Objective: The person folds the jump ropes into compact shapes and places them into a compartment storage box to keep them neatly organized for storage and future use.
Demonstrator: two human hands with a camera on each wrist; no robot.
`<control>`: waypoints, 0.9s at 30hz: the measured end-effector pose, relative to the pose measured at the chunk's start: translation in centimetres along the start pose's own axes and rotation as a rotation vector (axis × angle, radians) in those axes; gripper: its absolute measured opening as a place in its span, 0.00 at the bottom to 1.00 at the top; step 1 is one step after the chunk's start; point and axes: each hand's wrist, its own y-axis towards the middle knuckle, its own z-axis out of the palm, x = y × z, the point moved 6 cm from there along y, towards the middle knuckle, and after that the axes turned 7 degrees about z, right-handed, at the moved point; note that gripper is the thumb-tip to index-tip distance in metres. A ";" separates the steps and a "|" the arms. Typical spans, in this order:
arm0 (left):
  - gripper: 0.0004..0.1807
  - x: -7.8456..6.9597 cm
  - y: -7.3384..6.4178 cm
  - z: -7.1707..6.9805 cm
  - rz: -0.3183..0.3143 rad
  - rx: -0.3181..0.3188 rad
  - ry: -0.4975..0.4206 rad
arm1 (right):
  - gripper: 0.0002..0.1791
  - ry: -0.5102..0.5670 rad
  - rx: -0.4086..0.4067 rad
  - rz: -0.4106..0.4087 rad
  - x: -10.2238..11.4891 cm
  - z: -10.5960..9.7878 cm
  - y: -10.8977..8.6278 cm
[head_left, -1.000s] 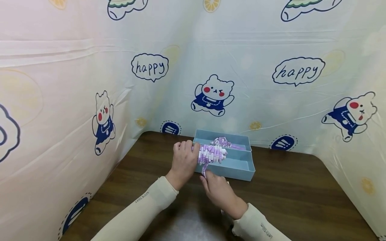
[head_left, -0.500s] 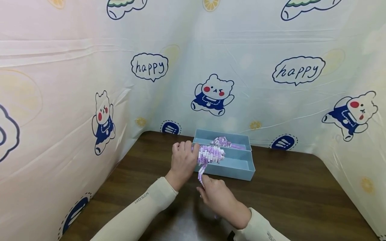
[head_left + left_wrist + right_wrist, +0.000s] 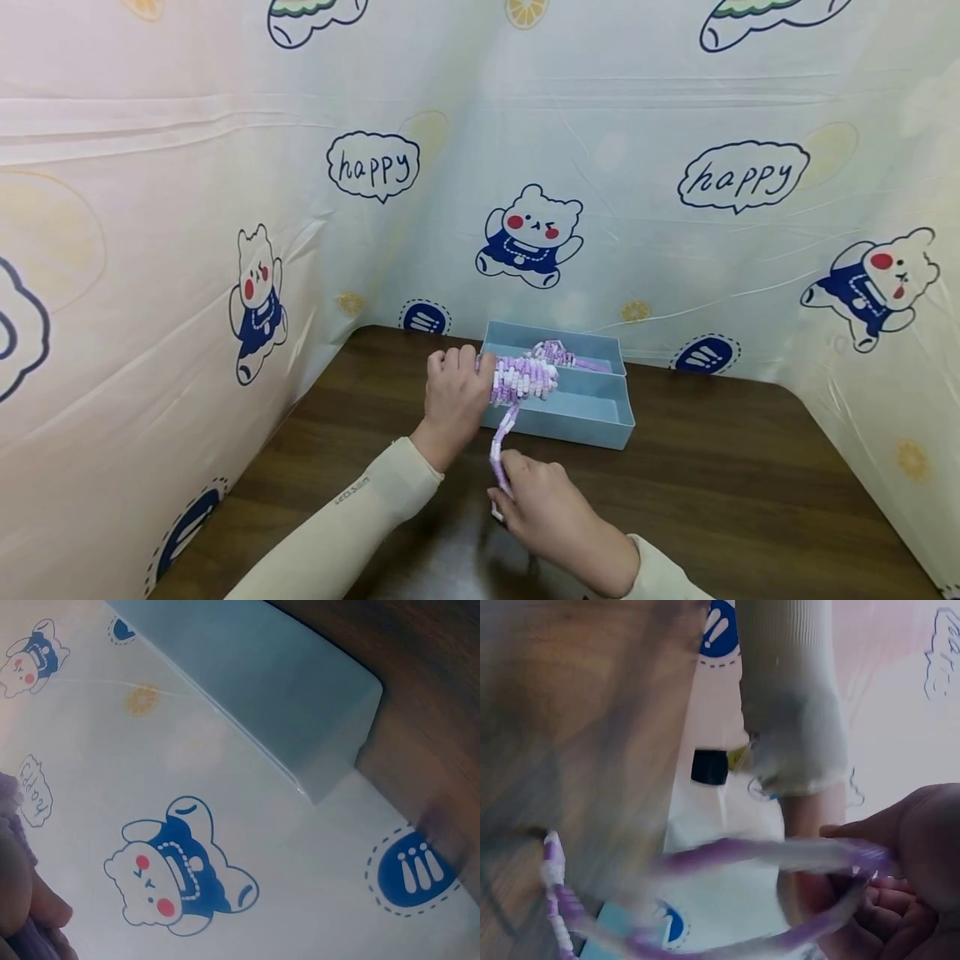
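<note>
My left hand [image 3: 456,400] grips one end of a wound bundle of purple-and-white yarn [image 3: 525,380], held up in front of the light blue box. From its underside a thick strand [image 3: 497,446] hangs down to my right hand [image 3: 558,512], whose thumb and fingers pinch it closer to me. In the right wrist view the strand [image 3: 761,853] makes a blurred loop beside the curled fingers [image 3: 889,907]. Only a bit of purple yarn [image 3: 19,817] and part of the hand show at the left wrist view's edge.
The light blue box [image 3: 573,429] has a front and a back compartment. A smaller purple-and-white bundle [image 3: 552,353] lies in the back one. Brown wooden table [image 3: 735,467] surrounds it, with a printed curtain [image 3: 615,250] along the back and sides.
My right hand has moved down and toward me, drawing out a longer strand from the bundle. My left hand stays almost in place. The box has not moved.
</note>
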 end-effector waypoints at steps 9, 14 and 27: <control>0.07 -1.0 -0.5 0.9 0.051 -0.004 0.011 | 0.06 -0.027 -0.155 -0.214 0.7 -2.2 1.0; 0.07 -1.5 -0.7 0.8 0.108 -0.039 -0.009 | 0.10 -0.094 -0.170 -0.297 -0.1 -3.6 2.1; 0.03 -2.4 -1.5 0.9 0.222 -0.071 -0.028 | 0.12 -0.189 -0.093 -0.279 -2.7 -6.4 4.3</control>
